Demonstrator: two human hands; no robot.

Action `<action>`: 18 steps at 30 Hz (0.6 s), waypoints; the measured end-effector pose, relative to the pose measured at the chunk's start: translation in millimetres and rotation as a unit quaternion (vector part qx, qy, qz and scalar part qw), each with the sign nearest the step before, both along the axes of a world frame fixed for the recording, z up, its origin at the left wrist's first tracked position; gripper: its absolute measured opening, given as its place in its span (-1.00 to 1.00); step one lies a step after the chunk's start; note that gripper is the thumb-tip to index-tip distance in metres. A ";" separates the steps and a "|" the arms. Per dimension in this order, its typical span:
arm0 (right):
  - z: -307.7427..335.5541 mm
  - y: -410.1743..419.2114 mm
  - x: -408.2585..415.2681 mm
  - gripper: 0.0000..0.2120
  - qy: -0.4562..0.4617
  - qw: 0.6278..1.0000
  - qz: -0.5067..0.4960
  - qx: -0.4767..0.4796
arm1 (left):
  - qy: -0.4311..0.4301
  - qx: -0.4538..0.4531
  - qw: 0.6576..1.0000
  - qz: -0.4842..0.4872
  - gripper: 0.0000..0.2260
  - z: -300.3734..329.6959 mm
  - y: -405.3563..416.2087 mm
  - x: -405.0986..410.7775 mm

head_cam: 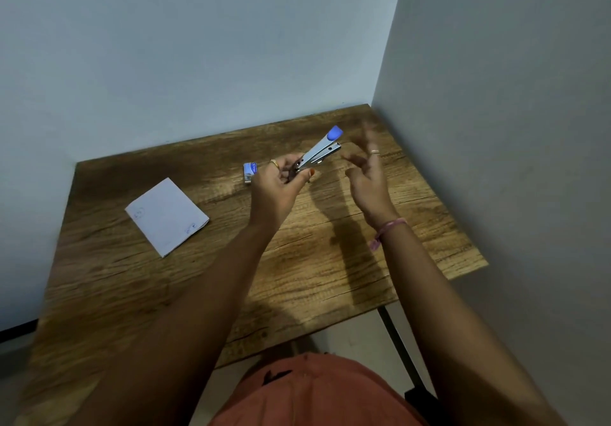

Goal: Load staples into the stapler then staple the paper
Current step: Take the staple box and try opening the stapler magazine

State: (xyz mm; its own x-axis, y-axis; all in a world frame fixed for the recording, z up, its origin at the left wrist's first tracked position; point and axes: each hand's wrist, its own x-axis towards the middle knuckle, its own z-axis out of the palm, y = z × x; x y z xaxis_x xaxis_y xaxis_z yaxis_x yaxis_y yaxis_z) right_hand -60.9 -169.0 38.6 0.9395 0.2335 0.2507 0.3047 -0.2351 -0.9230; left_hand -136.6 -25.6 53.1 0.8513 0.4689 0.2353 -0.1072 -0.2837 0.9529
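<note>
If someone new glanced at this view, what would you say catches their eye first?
First, the small silver metal stapler with a blue plastic tip, held up above the middle of the wooden table by the left hand, its tip pointing up and away. Beside it the right hand hangs open and blurred. Lying flat toward the left are a folded white paper and, nearer the stapler, a small blue staple box.

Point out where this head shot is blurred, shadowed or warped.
Head view: the right hand is smeared by motion blur, fingers ghosted; the left hand holding the stapler is sharper. Dim light casts a soft arm shadow on the wooden table. The wide lens bends table edges and wall corner; the folded paper stays legible.
</note>
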 end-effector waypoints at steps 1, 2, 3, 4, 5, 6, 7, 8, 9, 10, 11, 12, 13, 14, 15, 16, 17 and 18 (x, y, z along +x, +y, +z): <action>1.5 -2.6 -3.0 -0.32 -0.032 0.997 0.054 -0.051 | 0.003 -0.005 1.000 0.001 -0.72 -0.9 -0.3 -0.1; 3.3 -4.2 -0.9 -0.33 -0.057 0.994 0.065 -0.068 | 0.004 -0.011 1.000 0.001 -0.72 -1.6 -0.2 0.1; 3.8 -5.9 3.4 -0.32 -0.058 0.995 0.043 -0.067 | 0.003 -0.016 1.000 0.001 -0.72 -2.1 0.0 0.1; 7.0 -6.2 3.1 -0.30 -0.031 0.999 -0.003 -0.022 | 0.000 -0.017 1.000 0.001 -0.72 -2.4 0.1 0.1; 10.1 -6.6 3.6 -0.28 -0.016 0.999 -0.044 0.013 | -0.002 -0.018 1.000 0.002 -0.71 -2.6 -0.2 -0.1; 12.6 -6.3 2.8 -0.27 -0.013 0.998 -0.054 0.013 | -0.004 -0.018 1.000 0.002 -0.71 -2.7 -0.9 -0.4; 12.1 -6.5 0.2 -0.27 -0.026 0.998 -0.021 -0.047 | -0.005 -0.017 1.000 0.002 -0.72 -2.7 -1.8 -0.9; 10.7 -8.1 -3.6 -0.27 -0.040 0.992 0.044 -0.115 | -0.005 -0.014 1.000 0.002 -0.72 -2.9 -2.3 -1.4; 7.2 -9.1 -5.8 -0.28 -0.082 0.979 0.084 -0.165 | -0.005 -0.015 1.000 0.003 -0.72 -3.7 -2.3 -1.7; 8.7 -8.7 -4.8 -0.28 -0.096 0.977 0.081 -0.170 | -0.006 -0.021 1.000 0.003 -0.71 -4.7 -1.9 -2.0; 8.0 -9.6 -0.3 -0.27 -0.090 0.984 0.054 -0.146 | -0.006 -0.029 1.000 0.004 -0.71 -5.7 -1.4 -2.7; 13.7 -9.6 0.1 -0.25 -0.054 0.996 0.005 -0.077 | -0.005 -0.036 0.999 0.004 -0.71 -6.5 -1.4 -3.6; 16.0 -10.1 1.3 -0.23 -0.034 0.998 -0.029 -0.042 | -0.004 -0.042 0.999 0.004 -0.71 -7.3 -1.7 -4.6; 18.8 -10.0 -0.1 -0.22 -0.027 0.998 -0.023 -0.050 | -0.003 -0.046 0.999 0.002 -0.72 -7.9 -2.2 -5.5; 17.8 -10.7 -3.1 -0.24 -0.036 0.994 0.031 -0.099 | -0.001 -0.048 0.999 0.000 -0.73 -8.6 -2.8 -6.2; 15.4 -11.7 -5.6 -0.26 -0.052 0.984 0.093 -0.146 | 0.000 -0.049 0.999 -0.002 -0.74 -9.6 -2.9 -6.5; 11.0 -11.6 -5.0 -0.28 -0.083 0.977 0.113 -0.162 | 0.000 -0.053 0.999 -0.001 -0.74 -10.5 -2.5 -6.4; 10.7 -9.9 -4.3 -0.28 -0.089 0.979 0.100 -0.153 | -0.001 -0.060 0.998 0.002 -0.75 -11.3 -1.4 -6.0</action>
State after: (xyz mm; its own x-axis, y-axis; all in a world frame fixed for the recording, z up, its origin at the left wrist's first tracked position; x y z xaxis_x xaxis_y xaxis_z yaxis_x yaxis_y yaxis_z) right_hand -65.2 -178.9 49.2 0.8153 0.4972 0.2969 0.5227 -0.4112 -0.7468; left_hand -142.6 -27.0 41.8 0.8490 0.4971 0.1792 -0.1081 -0.1684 0.9798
